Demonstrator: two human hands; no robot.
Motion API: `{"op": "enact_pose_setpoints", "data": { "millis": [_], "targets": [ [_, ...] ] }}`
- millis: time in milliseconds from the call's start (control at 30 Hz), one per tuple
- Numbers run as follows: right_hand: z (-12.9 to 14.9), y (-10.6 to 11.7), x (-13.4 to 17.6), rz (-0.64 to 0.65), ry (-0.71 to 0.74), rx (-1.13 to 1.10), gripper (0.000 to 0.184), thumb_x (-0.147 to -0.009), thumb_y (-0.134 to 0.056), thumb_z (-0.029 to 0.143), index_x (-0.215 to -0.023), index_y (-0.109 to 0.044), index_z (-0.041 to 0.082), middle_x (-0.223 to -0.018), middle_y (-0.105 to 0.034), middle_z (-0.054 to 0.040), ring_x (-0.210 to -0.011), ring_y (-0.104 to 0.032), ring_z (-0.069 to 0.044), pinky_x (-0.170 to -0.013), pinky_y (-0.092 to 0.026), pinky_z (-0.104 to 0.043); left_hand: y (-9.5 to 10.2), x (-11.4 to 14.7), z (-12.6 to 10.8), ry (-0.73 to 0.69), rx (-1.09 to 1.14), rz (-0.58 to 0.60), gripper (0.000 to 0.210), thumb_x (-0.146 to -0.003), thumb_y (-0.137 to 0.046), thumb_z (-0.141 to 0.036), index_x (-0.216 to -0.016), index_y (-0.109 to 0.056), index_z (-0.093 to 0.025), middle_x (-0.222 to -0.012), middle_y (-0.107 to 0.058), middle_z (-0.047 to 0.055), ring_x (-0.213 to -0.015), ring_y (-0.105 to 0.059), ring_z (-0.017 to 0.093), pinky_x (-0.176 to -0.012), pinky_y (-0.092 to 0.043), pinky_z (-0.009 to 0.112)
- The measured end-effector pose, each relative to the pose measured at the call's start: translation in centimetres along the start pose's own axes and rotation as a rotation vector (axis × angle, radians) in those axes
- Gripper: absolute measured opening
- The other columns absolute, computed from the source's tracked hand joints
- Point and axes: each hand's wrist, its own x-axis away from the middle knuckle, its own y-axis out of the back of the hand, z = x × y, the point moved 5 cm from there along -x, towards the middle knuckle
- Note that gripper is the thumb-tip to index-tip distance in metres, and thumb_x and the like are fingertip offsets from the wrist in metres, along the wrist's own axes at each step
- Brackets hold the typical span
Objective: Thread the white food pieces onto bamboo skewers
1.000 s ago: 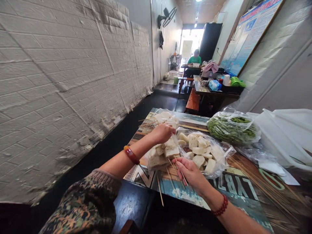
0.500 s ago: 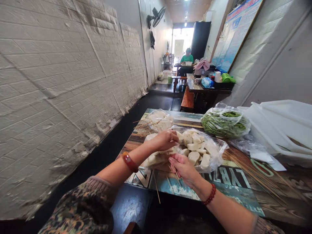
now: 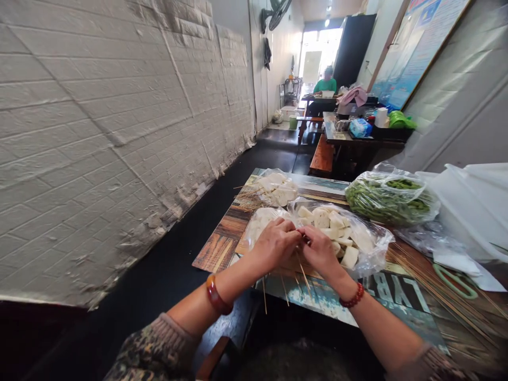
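Note:
My left hand [image 3: 277, 242] and my right hand [image 3: 319, 251] meet over the near side of an open clear bag, fingertips touching. A thin bamboo skewer [image 3: 304, 273] slants down from under my right fingers, which are pinched on it. My left fingers are closed too, but what they hold is hidden. Thick white slices [image 3: 335, 225], perhaps of a root vegetable, fill the clear plastic bag [image 3: 379, 246] just beyond. More pale pieces [image 3: 264, 219] lie in plastic behind my left hand. Several skewer ends [image 3: 284, 291] stick out over the table's near edge.
Another bag of white slices [image 3: 277, 188] lies at the back left, a bag of green vegetables [image 3: 391, 201] at the back right. Loose skewers [image 3: 432, 283], green-handled scissors [image 3: 454, 280] and white containers [image 3: 472, 206] are on the right. A person in green [image 3: 325, 85] sits far off.
My left hand has come down from the bag of slices to meet my right hand, which has risen a little with the skewer. The whole view has shifted, moving the scene rightward.

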Motion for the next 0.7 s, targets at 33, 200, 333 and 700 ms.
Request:
{"op": "enact_pose_setpoints", "data": {
  "millis": [33,200,333,700],
  "targets": [
    [-0.2,0.0,-0.1,0.014,-0.022,-0.022,0.013,-0.088,-0.058,0.03,-0.084,-0.066,0.021,-0.079,-0.065,-0.0039,-0.07,-0.059,-0.019,-0.069,-0.048,-0.032,0.4,0.8,0.4,0.062,0.014,-0.085,0.019,-0.09,-0.056,-0.02,-0.104,-0.069,-0.019,-0.1,-0.066,0.01,-0.092,-0.059,0.022,-0.083,-0.047,0.036],
    [-1.4,1.5,0.7,0.106,-0.142,-0.129,0.034,-0.093,-0.053,0.05,-0.09,-0.064,0.018,-0.073,-0.067,-0.0025,-0.052,-0.057,-0.014,-0.051,-0.046,-0.025,2.2,6.6,7.3,0.606,0.127,-0.454,0.022,-0.089,-0.06,-0.031,-0.107,-0.061,-0.017,-0.089,-0.062,0.005,-0.082,-0.059,0.019,-0.077,-0.048,0.034],
    [-1.5,2.6,0.8,0.142,-0.17,-0.089,0.036,-0.089,-0.058,0.053,-0.082,-0.064,0.019,-0.065,-0.068,-0.0018,-0.048,-0.056,-0.013,-0.048,-0.044,-0.025,0.1,8.0,11.1,0.748,0.207,-0.251,0.033,-0.081,-0.068,-0.043,-0.099,-0.06,-0.017,-0.08,-0.06,0.002,-0.074,-0.058,0.019,-0.067,-0.046,0.03],
    [0.6,1.6,-2.8,0.181,0.089,0.791,0.026,-0.092,-0.06,0.038,-0.105,-0.073,0.02,-0.072,-0.075,-0.0071,-0.068,-0.069,-0.024,-0.058,-0.038,-0.029,0.3,5.2,11.7,0.676,0.132,-0.243,0.018,-0.086,-0.053,-0.018,-0.07,-0.061,-0.019,-0.069,-0.062,0.002,-0.066,-0.054,0.016,-0.062,-0.036,0.026]
  ]
}}
